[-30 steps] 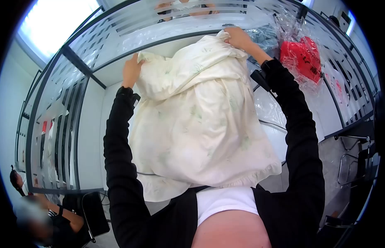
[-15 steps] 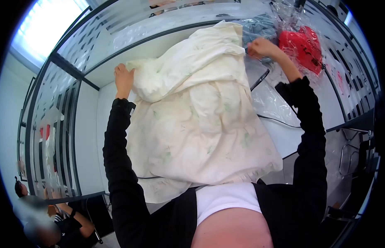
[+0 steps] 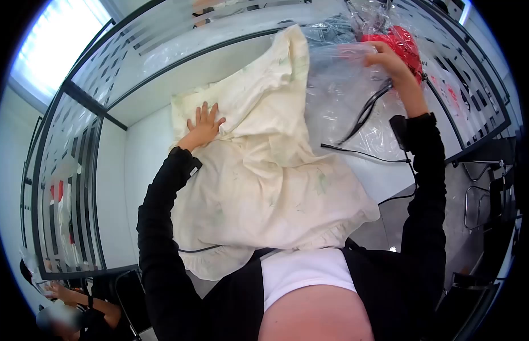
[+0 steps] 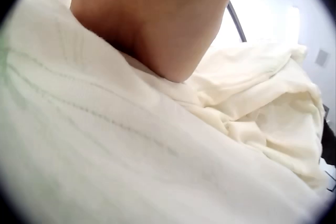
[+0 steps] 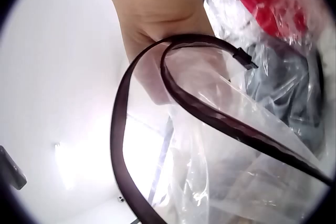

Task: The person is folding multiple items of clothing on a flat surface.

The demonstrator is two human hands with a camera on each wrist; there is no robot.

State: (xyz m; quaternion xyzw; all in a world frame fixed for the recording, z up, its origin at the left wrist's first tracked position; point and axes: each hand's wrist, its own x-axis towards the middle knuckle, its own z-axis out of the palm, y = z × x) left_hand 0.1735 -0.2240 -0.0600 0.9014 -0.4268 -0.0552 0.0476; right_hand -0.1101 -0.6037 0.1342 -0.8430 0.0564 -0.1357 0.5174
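A cream dress-like garment (image 3: 258,193) with a faint green leaf print and a ruffled hem lies spread over the white table. My left hand (image 3: 204,126) rests on its upper left part with fingers spread; in the left wrist view only the wrist (image 4: 152,19) shows, and folds of cloth hide the fingers. To the right of the garment, my right hand (image 3: 392,65) grips the upper edge of a clear plastic bag (image 3: 347,96). A dark zip strip (image 5: 210,116) with a small slider loops below that hand in the right wrist view.
A red packed item (image 3: 398,42) in clear wrap and a grey-blue wrapped bundle (image 3: 330,31) lie at the back right. Dark-framed striped glass panels (image 3: 77,187) edge the table (image 3: 145,148). Another person (image 3: 94,307) sits at lower left.
My right hand has let go of the garment's top corner, moved right and taken hold of the plastic bag. My left hand has gone from the upper left corner onto the cloth, fingers spread.
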